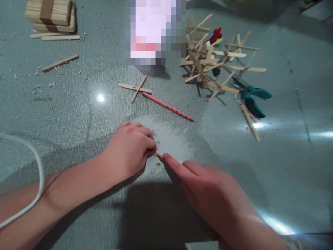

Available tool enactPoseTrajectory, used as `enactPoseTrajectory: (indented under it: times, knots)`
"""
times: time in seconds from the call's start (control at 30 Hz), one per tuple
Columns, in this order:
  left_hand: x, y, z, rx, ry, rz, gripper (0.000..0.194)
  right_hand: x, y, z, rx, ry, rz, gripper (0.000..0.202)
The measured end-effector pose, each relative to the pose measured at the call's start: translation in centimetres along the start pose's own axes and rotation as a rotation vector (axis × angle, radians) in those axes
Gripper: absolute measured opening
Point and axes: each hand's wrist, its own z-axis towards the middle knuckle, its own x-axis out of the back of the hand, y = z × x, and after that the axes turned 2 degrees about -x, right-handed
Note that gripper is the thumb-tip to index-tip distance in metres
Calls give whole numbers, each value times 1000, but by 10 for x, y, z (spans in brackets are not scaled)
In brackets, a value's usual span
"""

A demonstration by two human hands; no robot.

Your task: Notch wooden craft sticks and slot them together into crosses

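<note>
My left hand [134,144] is closed, its fingers curled down over one end of a craft stick [159,155] on the table. From the right, my right hand [205,187] reaches in with its index finger stretched to the stick's visible end. Its other fingers are curled under, and whatever they hold is hidden. Just below the stick lies a small round dark spot or bit [158,164]. Beyond my hands a red pencil [169,107] lies slanted, its eraser end touching or close to two crossed craft sticks [137,89].
Bundled craft sticks [52,14] sit at the back left near loose sticks and shavings. Joined stick frames [208,62] pile up at the back right beside green-handled pliers [253,97]. A white cable [39,166] loops over my left forearm. A blurred pale object [153,27] stands at the back.
</note>
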Motion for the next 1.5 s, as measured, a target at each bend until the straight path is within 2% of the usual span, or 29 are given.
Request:
enactPoseTrajectory:
  times: [0.27,0.4,0.5,0.67,0.77,1.03,1.27,1.5]
  knots:
    - [5,5,5,18,-64,30,22,8,-5,5,-14,-29,-58,67]
    - [3,3,5,-11,-40,37,22,16,-5,10,-9,-82,-57,67]
    - [1,2,4,-36,-3,21,22,25,-6,16,5,-185,-95,67]
    - [-1,-1,4,-38,8,-17,24,44,-9,31,-13,-451,-117,73]
    - [-2,-3,2,-59,46,-15,23,52,-13,39,-25,-533,-122,75]
    - [-12,-1,-5,-106,118,111,19,53,-32,36,-86,-502,-223,62]
    - [-11,3,-6,-127,48,233,21,55,-41,34,-121,-471,-218,67]
    - [-14,-3,-6,-190,91,197,20,54,-49,34,-152,-462,-250,67]
